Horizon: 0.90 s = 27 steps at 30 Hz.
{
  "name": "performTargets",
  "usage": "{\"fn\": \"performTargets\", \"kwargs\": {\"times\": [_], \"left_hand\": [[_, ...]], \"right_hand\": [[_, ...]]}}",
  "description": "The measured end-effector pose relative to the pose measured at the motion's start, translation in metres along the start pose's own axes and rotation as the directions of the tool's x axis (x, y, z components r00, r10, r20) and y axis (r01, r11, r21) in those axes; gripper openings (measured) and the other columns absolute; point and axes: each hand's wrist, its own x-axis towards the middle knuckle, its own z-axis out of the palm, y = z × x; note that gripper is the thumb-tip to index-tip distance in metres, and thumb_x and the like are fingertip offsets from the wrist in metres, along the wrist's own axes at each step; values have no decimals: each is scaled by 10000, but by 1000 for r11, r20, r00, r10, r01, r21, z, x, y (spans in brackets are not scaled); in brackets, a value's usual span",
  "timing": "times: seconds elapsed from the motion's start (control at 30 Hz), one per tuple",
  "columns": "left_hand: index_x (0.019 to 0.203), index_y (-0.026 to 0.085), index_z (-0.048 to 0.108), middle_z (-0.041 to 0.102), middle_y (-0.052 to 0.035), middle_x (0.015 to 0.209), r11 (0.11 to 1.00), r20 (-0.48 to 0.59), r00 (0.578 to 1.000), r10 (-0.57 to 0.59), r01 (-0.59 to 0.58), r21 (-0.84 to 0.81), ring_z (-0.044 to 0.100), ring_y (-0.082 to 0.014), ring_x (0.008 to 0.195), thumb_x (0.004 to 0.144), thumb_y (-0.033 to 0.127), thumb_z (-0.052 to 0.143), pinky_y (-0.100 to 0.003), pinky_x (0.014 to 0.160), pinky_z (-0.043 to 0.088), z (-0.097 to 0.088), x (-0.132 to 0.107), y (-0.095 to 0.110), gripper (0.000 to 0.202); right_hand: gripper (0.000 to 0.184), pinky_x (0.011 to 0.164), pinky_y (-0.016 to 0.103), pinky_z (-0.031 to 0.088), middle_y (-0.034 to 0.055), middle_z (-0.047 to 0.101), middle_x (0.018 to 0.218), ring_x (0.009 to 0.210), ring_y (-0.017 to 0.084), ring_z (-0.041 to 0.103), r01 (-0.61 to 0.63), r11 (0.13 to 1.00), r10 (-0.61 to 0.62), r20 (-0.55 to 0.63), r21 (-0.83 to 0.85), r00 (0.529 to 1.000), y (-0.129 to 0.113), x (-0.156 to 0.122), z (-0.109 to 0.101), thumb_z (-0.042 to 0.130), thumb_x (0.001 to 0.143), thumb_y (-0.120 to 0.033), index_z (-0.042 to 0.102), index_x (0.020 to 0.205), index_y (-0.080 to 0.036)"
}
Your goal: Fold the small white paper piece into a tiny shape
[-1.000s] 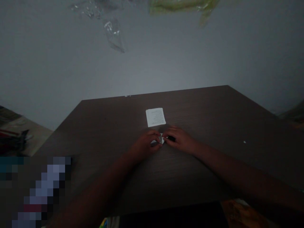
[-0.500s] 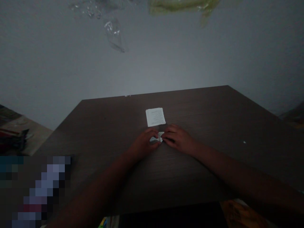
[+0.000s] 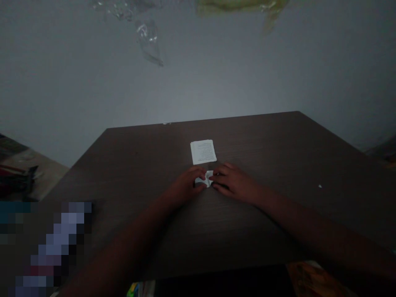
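Observation:
Between my two hands lies a small piece of printed paper [image 3: 208,175], creased or folded, partly covered by fingers. My left hand [image 3: 186,182] holds its left side, thumb at the near edge and fingers at the far edge. From the right, my right hand [image 3: 230,180] grips the paper with its fingertips. Just beyond the hands a stack of square white printed sheets [image 3: 203,152] rests flat on the dark brown table [image 3: 148,161]. The exact folds in the small paper are too dim to make out.
A tiny white scrap [image 3: 320,186] lies on the table at the right. The grey wall [image 3: 198,82] stands behind the far edge, with clear plastic [image 3: 150,41] and yellow plastic [image 3: 241,6] hanging on it. A blurred-out object [image 3: 62,235] is at the lower left.
The fingers have shifted slightly around the small paper, and its shape between them looks a little more opened and bent. The stack of sheets stays in place.

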Motion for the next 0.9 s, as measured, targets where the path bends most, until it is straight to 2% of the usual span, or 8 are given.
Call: {"fn": "performTargets", "kwargs": {"times": [0.17, 0.4, 0.6, 0.9], "left_hand": [[1102, 227, 721, 790, -144, 1461, 1000, -3, 1000, 13, -13, -4, 782, -291, 1358, 1011, 145, 767, -529, 1226, 616, 1, -1, -1, 131], [1082, 257, 721, 812, -105, 1438, 1000, -10, 1000, 8, -8, -16, 800, -302, 1331, 1003, 147, 779, -541, 1211, 637, -1, 1, 5, 147], [1094, 246, 727, 801, -128, 1463, 1000, -6, 1000, -14, 14, -19, 795, -305, 1337, 996, 149, 793, -553, 1227, 627, -2, 0, 7, 153], [1085, 248, 734, 807, -123, 1459, 999, 6, 1000, -31, 31, -25, 790, -305, 1352, 999, 189, 818, -536, 1246, 622, -3, 1, 9, 133]], "right_hand": [[338, 1092, 552, 621, 157, 792, 1359, 1250, 343, 695, -15, 1000, 16, 42, -22, 999, -4, -1, -3, 674, 1209, -369, 820, 1490, -250], [377, 1114, 599, 630, 168, 784, 1438, 1307, 379, 695, -73, 997, 75, 74, -23, 994, -10, -2, -6, 715, 1185, -411, 826, 1518, -273], [404, 1148, 619, 614, 166, 777, 1491, 1333, 393, 692, -117, 992, 121, 92, -41, 988, -15, -3, -6, 734, 1173, -436, 819, 1542, -295], [451, 1136, 604, 624, 180, 760, 1529, 1349, 401, 681, -107, 990, 118, 123, -94, 985, -17, -3, -8, 697, 1185, -429, 787, 1591, -254]]}}
